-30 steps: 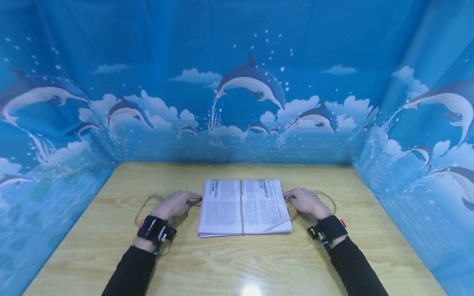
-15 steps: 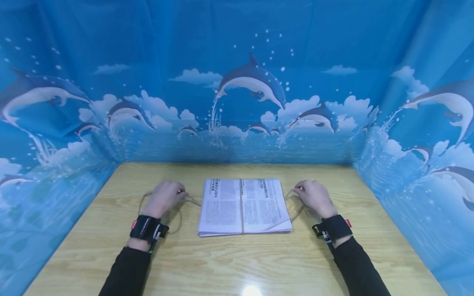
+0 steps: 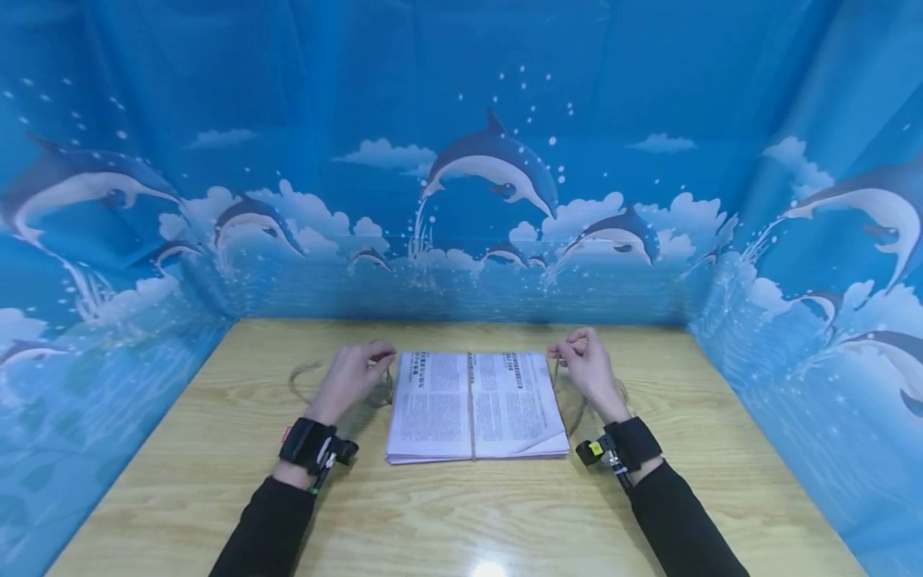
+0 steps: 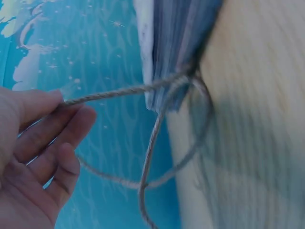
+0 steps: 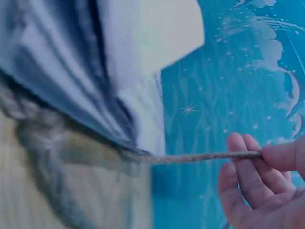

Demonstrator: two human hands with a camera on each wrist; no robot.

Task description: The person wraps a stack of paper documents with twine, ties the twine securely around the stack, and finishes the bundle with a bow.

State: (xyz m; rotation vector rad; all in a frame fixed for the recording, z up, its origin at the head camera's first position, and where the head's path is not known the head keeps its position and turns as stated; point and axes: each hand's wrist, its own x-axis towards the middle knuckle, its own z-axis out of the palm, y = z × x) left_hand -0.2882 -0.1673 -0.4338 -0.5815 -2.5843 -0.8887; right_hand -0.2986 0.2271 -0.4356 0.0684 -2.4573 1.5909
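A stack of folded newspapers (image 3: 433, 409) lies mid-table, with a strand of twine (image 3: 472, 417) running across its top from back to front. My left hand (image 3: 349, 377) is at the stack's left edge, and in the left wrist view its thumb and fingers pinch a twine end (image 4: 119, 91) that runs taut to the stack's underside. More twine loops below it. At the right edge, my right hand (image 3: 590, 369) pinches another twine end (image 5: 205, 156) between thumb and fingers, drawn straight from under the papers. A thick, blurred twine knot (image 5: 43, 129) shows near the right wrist camera.
The wood-grain table (image 3: 447, 521) carries the stack. A blue dolphin-print curtain (image 3: 324, 264) encloses the back and both sides. Loose twine (image 3: 299, 377) trails on the table behind the left hand, and some lies by the right wrist.
Both hands first drew outward from the stack's sides with twine between their fingers. Since then they have come inward and up beside its back corners, lifting the ends. The stack has stayed put.
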